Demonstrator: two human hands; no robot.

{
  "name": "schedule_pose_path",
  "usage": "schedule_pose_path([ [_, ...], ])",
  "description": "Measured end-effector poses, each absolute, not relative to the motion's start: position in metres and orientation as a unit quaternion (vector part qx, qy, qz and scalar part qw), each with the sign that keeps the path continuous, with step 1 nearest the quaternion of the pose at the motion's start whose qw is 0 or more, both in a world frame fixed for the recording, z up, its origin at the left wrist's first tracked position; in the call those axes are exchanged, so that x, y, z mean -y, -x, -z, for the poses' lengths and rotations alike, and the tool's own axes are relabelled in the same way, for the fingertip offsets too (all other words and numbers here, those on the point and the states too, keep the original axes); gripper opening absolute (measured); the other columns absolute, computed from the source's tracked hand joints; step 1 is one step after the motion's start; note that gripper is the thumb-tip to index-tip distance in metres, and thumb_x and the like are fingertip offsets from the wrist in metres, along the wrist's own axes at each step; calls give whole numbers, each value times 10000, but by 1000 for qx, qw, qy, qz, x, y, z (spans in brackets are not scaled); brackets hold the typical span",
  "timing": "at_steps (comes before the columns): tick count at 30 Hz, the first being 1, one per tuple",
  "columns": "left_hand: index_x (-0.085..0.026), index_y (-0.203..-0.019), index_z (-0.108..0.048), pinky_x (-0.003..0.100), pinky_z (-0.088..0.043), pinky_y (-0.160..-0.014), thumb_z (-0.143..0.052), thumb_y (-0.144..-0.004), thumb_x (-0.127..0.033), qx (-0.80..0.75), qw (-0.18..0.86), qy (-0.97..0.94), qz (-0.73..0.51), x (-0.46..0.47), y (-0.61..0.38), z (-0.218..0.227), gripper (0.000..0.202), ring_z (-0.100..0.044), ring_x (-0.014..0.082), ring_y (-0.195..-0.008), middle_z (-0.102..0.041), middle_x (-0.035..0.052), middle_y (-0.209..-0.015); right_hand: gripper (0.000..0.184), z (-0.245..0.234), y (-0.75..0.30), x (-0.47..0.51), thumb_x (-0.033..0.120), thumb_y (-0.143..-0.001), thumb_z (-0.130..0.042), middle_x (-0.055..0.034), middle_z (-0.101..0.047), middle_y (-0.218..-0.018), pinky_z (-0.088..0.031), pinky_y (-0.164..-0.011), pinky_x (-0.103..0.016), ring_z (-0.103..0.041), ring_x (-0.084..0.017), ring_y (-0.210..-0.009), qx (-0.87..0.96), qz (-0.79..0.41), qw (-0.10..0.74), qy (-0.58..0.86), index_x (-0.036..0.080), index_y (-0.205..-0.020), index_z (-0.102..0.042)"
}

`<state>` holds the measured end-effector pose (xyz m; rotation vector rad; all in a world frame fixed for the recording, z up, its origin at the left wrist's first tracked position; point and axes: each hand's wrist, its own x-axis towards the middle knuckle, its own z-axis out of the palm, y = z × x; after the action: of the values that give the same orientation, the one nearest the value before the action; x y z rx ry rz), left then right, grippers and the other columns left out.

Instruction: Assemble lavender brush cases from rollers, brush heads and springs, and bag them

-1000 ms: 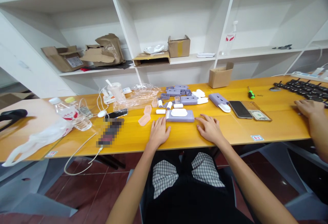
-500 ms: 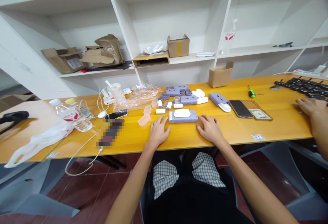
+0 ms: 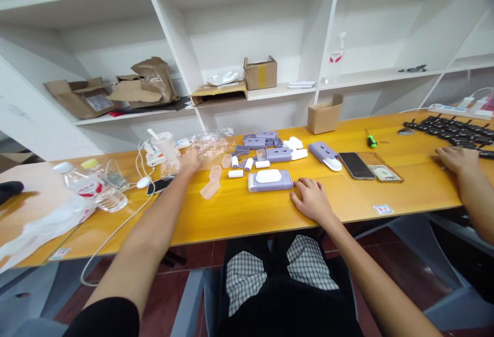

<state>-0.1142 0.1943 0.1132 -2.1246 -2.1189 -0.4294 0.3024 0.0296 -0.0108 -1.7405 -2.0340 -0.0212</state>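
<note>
We log one purple case [image 3: 270, 180], long axis left-right | left hand [image 3: 190, 160] blurred, grip unclear, by plastic bag [image 3: 210, 144] | right hand [image 3: 312, 200] flat, fingers apart, on desk [image 3: 405, 193].

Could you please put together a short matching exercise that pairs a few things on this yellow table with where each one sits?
Things:
1. left hand
2. right hand
3. screwdriver
4. water bottle

Places:
A. flat on the table beside the purple case
B. at the crumpled clear plastic bag
C. near the table's left end
D. right of the small cardboard box

Pairs: 1-B, 2-A, 3-D, 4-C
</note>
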Motion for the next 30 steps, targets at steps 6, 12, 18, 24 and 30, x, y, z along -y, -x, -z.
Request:
schedule_pose_path([
  [6, -215, -1490, -523, 513, -417, -1074, -478, -974, -219, 693, 147, 689, 154, -159, 108, -148, 519, -643, 334, -1208, -741, 134, -1245, 379, 10, -304, -31, 391, -967, -545, -163, -653, -1390, -354, -1128, -555, -560, -365, -1288, 733, -11, 251, 632, 203, -1260, -693],
  [12, -255, -1504, -510, 510, -379, -1118, -500, -969, -289, 588, 181, 768, 180, -47, 75, -161, 536, -605, 335, -1296, -693, 100, -1387, 377, -3, -308, -31, 416, -975, -540, -160, -713, -1259, -475, -1090, -452, -646, -311, -1215, 674, -85, 416, 604, 166, -1213, -693],
  [18, -265, -1445, -576, 475, -503, -999, -580, -941, -293, 576, 131, 790, 164, 28, 71, -114, 505, -691, 330, -1180, -750, 97, -1291, 349, -35, -289, -10, 461, -949, -604, -118, -771, -1087, -609, -863, -408, -744, -260, -959, 675, -260, 467, 509, 192, -1153, -695],
  [24, -241, -1397, -616, 478, -548, -986, -605, -976, -283, 498, 68, 840, 202, 53, 70, -80, 424, -704, 310, -1176, -743, 113, -1301, 489, -31, -249, 16, 510, -927, -649, -64, -741, -912, -541, -414, -260, -730, -197, -639, 550, -559, 397, 476, 214, -1298, -530],
  [30, -259, -1356, -642, 438, -582, -970, -678, -972, -409, 467, -31, 848, 248, 62, 73, -65, 414, -743, 273, -1085, -775, 76, -1205, 656, -5, -241, 14, 323, -732, -788, 70, -635, -723, -504, -339, -217, -680, -176, -567, 542, -565, 432, 447, 238, -1297, -468],
])
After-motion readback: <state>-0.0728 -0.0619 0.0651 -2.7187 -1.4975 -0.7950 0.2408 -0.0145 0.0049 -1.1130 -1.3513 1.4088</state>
